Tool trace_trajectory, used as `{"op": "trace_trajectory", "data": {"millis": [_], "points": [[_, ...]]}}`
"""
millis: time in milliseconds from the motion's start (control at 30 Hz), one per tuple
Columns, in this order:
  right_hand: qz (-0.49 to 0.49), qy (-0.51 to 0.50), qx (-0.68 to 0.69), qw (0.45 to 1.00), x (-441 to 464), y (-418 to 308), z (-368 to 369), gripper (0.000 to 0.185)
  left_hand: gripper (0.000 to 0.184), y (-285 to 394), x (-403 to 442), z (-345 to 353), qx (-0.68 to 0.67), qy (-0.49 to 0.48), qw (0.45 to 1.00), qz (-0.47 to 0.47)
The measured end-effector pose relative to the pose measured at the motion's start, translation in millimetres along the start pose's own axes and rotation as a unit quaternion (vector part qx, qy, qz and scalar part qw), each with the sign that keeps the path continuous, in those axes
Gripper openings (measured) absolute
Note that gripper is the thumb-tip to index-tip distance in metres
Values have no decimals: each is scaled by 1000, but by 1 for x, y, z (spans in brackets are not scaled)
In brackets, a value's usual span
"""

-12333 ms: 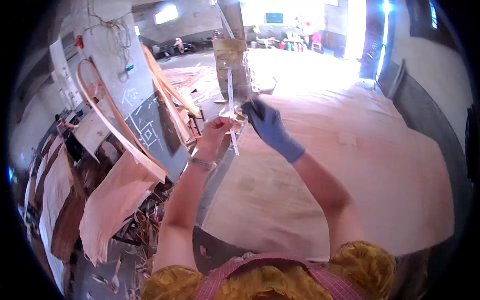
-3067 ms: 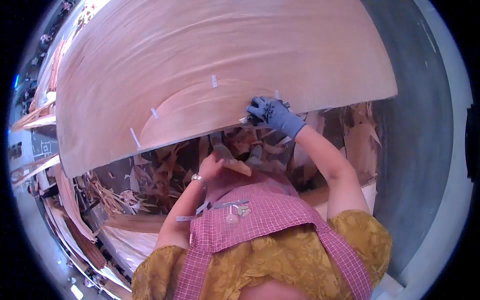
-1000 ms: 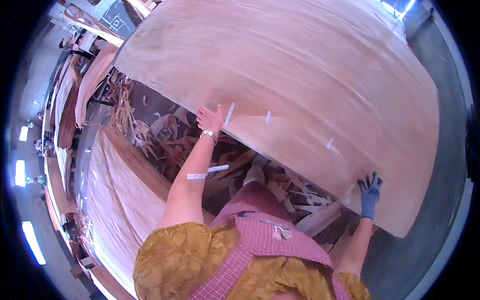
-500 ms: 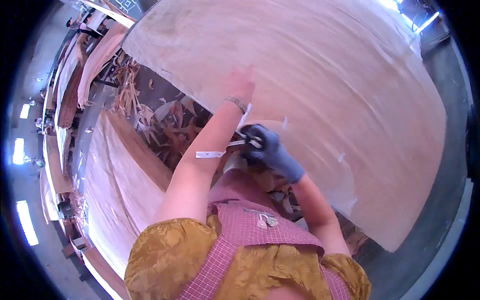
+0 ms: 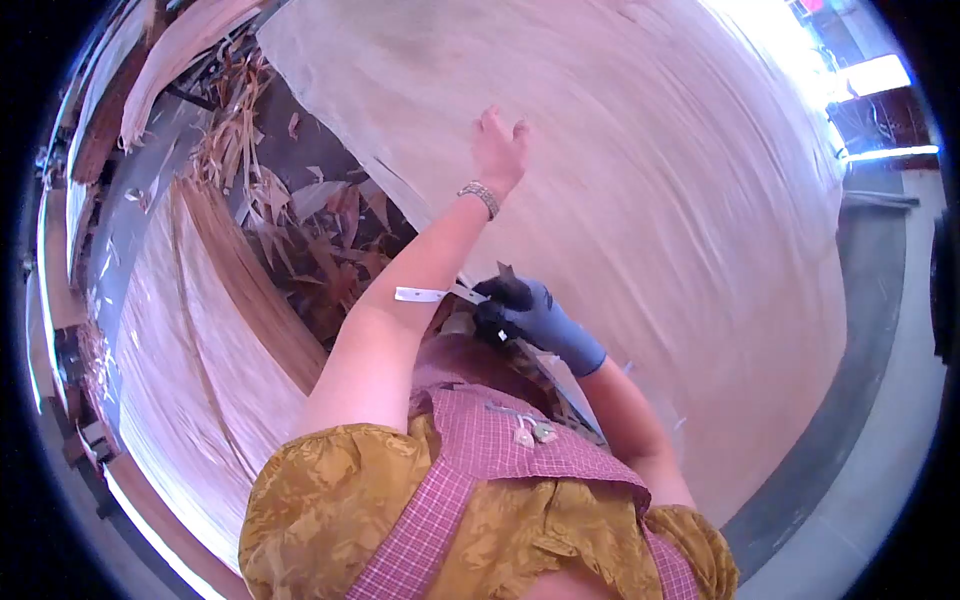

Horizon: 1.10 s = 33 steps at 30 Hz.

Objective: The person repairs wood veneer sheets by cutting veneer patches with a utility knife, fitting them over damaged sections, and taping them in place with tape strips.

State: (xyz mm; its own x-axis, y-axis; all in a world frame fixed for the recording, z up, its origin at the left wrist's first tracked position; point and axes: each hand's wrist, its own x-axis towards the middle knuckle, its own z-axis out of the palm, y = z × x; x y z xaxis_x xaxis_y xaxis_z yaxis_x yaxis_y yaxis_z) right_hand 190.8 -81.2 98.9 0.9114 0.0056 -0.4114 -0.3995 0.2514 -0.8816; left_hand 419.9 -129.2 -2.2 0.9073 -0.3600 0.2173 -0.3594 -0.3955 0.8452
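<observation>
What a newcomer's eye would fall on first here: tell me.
Most likely the huge pale sheet, spread across the middle and upper right. Next, the right hand in its blue-gray glove, below the bare left hand. Then the torn scraps littering the dark floor, left of the sheet.

To the left lies a stack of pale veneer, its layered edge brown along the side nearest a heap of torn veneer scraps. Farther up, long thin shavings lie tangled near a patch of dark grey floor. A curved pinkish sheet droops at the upper left, with more sheets crowded by the left rim, too blurred to count. At the upper right, a bright opening glares; down the right side runs a wall, dark grey and paler grey in bands.
</observation>
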Motion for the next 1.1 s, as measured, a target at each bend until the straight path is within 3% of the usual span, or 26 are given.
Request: {"op": "trace_trajectory", "data": {"millis": [133,233,300,367,467,533,800,933,1100], "points": [[126,-6,-37,991,13,-47,1,24,53,-15,33,-62,115,-60,991,45],[243,5,-49,969,19,-88,0,21,56,-64,33,-103,194,-68,963,173],[234,25,-30,971,26,-94,-9,21,61,-94,9,-132,215,-33,967,134],[244,47,-40,968,38,-101,-24,21,64,-111,-29,-153,205,68,976,11],[244,109,-87,960,66,-107,-33,24,67,-126,-71,-153,179,51,964,-187],[269,140,-116,946,86,-122,-28,25,67,-125,-74,-151,199,32,968,-150],[160,106,-145,971,171,-137,-8,28,66,-119,-61,-148,274,-7,954,-117],[109,78,-96,986,219,-139,23,30,67,-117,-58,-151,277,-4,953,-125],[122,45,-32,991,258,-87,17,30,66,-118,-59,-154,267,-9,957,-116]]}}
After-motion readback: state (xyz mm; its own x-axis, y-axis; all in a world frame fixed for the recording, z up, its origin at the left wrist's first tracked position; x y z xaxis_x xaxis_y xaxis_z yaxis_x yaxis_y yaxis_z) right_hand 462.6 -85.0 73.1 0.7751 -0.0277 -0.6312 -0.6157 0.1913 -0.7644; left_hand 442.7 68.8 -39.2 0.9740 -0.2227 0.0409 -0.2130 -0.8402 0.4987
